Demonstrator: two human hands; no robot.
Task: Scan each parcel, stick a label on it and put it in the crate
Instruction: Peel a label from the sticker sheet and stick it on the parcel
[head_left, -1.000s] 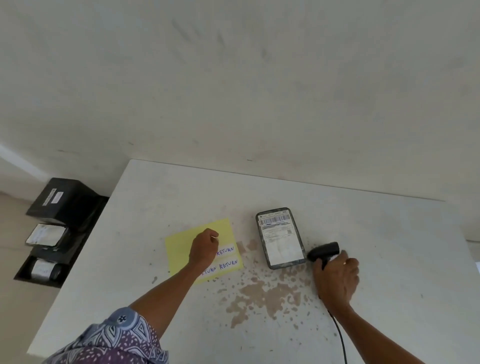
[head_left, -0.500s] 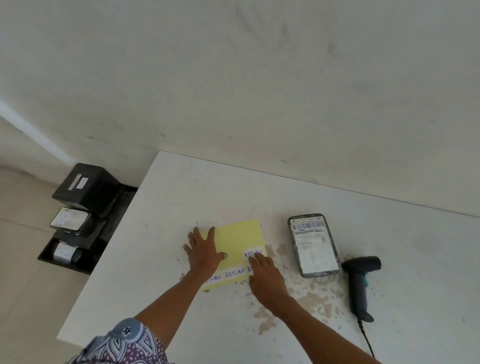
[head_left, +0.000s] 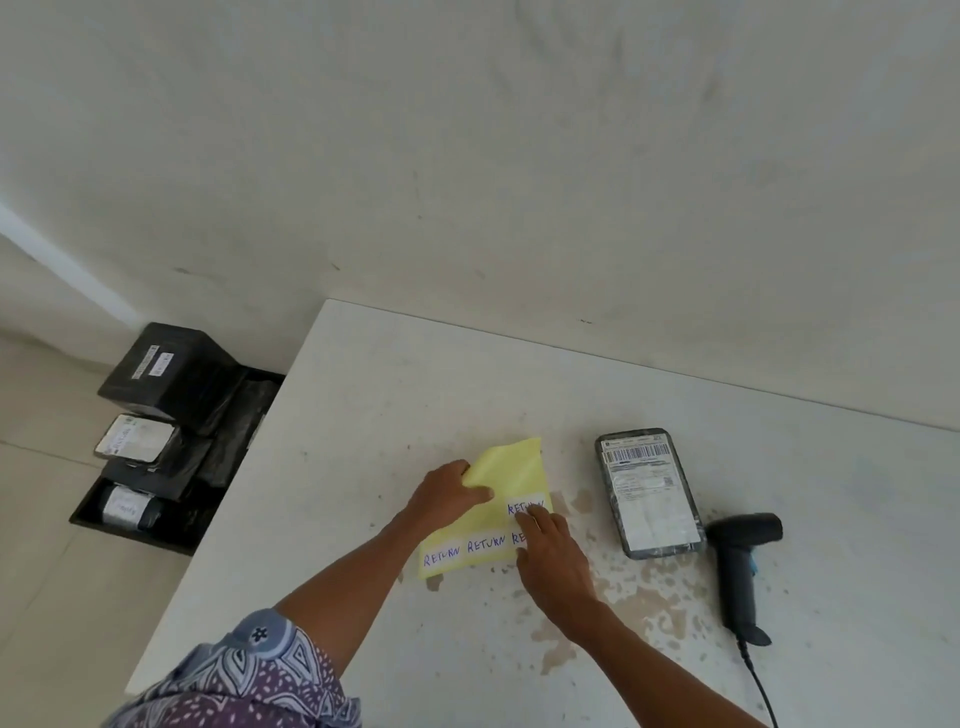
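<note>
Label sheet (head_left: 511, 470), yellow, lies mid-bench, reached by both forearms from the near edge; patterned sleeve (head_left: 249, 680) on the left arm at the bench's near-left corner.

- Left hand (head_left: 449, 493): thumb and fingers pinch the sheet's left edge. That side is lifted and curled off the bench (head_left: 415, 374).
- Right hand (head_left: 550, 556): fingers fairly straight, tips resting on the lower edge of a white RETURN label (head_left: 524, 505) at the sheet's right side. Nothing is enclosed in the hand.
- A row of RETURN labels (head_left: 467, 551) runs along the sheet's near edge, partly hidden under the right hand.
- Scanner (head_left: 740, 566): lies on its side right of the hands, head pointing away, untouched. Its cable (head_left: 761, 691) trails toward the near edge.
- Parcel (head_left: 649, 493): flat, dark-rimmed, barcode face up, between sheet and scanner. It is just beside the scanner head and apart from the sheet.
- Brown stains (head_left: 644, 597) mark the surface between the right forearm and the scanner.
- Room to move: a broad bare strip separates the sheet from the left bench edge, with more bare surface beyond sheet and parcel up to the far edge and right of the scanner.
- Crate (head_left: 150, 535): black, on the floor (head_left: 52, 597) beside the left bench edge, holding black wrapped parcels (head_left: 171, 369), some with white labels.
- Wall (head_left: 467, 156) meets the far bench edge.
</note>
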